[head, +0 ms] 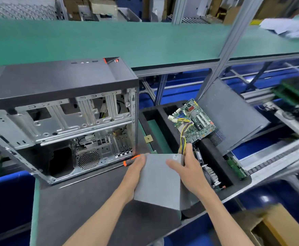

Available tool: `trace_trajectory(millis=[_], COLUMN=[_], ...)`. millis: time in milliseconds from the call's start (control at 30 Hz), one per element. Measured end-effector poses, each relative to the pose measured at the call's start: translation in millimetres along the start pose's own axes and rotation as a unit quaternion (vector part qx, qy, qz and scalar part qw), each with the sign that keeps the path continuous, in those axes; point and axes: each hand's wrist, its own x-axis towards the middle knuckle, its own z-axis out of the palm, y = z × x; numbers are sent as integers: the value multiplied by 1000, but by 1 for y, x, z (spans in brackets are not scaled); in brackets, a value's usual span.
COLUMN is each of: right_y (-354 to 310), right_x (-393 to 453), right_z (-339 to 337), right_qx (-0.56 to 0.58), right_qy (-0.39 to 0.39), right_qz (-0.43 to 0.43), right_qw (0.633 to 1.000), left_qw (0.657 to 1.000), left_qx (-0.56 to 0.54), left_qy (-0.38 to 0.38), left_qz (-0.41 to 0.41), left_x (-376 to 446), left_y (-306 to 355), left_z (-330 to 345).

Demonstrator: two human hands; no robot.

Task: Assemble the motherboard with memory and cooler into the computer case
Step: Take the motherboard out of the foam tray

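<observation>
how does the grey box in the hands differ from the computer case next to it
The grey box is plain and closed on its visible faces; the computer case stands open-sided, showing bare metal bays. The box is far smaller than the case. The left hand and right hand hold the box; the case rests on the bench. Both are boxy.

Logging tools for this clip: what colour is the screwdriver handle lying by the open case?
Orange and black; the screwdriver handle shows in the head view, partly behind the left hand.
</observation>
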Motion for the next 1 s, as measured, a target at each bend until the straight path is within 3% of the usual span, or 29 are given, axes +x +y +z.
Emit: trace_trajectory(millis=[33,100,167,300,367,500,700,1000], right_y=[1,1,-1,-5,-6,-6,-3,14], right_x=[9,31,56,113,140,196,264,311], right_z=[-5,-12,-18,-28,-30,-26,-9,26], right_qx=[-26,-89,-151,-241,-283,-332,-384,-440], right_qy=[11,37,62,75,62,36,-23,-68], right_qz=[-4,-20,-32,-49,-57,-72,-88,-106], right_qw=[1000,995,986,966,955,940,919,889], left_qw=[1000,986,921,764,727,696,604,563], left_qx=[-4,141,350,609,641,659,734,771], left_qy=[5,51,100,27,20,37,47,14], left_qz=[1,70,140,211,245,283,308,297], left_x=[7,20,33,60,68,75,83,98], left_y=[0,0,-9,-35,-43,-54,-55,-52], left_z=[2,0,-13,-36,-41,-42,-41,-41])
